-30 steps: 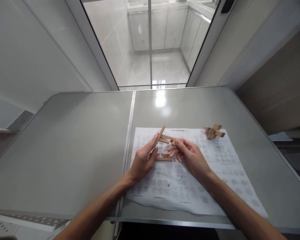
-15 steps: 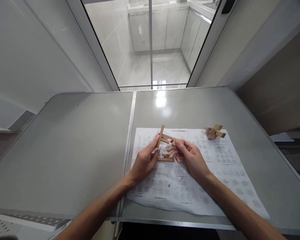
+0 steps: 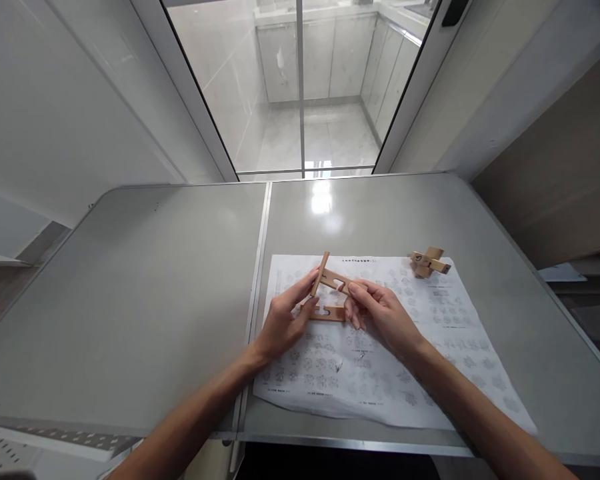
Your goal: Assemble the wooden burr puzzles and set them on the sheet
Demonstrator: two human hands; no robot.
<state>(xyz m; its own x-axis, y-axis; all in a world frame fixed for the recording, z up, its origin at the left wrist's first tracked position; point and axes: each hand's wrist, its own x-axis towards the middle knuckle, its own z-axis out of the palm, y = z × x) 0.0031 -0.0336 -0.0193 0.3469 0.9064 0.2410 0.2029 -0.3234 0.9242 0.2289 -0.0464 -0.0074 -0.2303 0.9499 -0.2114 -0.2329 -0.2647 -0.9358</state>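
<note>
My left hand (image 3: pixel 287 320) pinches an upright-tilted wooden stick (image 3: pixel 320 274) between thumb and fingers. My right hand (image 3: pixel 383 310) grips the right end of a flat, notched wooden piece (image 3: pixel 336 281) with a dark mark on it; its left end meets the stick. Below them, another notched wooden piece (image 3: pixel 330 313) lies on the printed paper (image 3: pixel 380 393), its left end close to my left thumb and its right end by my right fingers. At the paper's upper right sits a cross-shaped cluster of joined wooden pieces (image 3: pixel 430 262).
The grey table (image 3: pixel 180 287) has a metal seam running front to back, left of the paper. Beyond its far edge stands a glass door (image 3: pixel 325 80) with a frame. A white perforated object (image 3: pixel 45 450) is at the lower left.
The notched piece in my right hand now lines up more closely with the stick. My right fingers have curled in near the lower piece.
</note>
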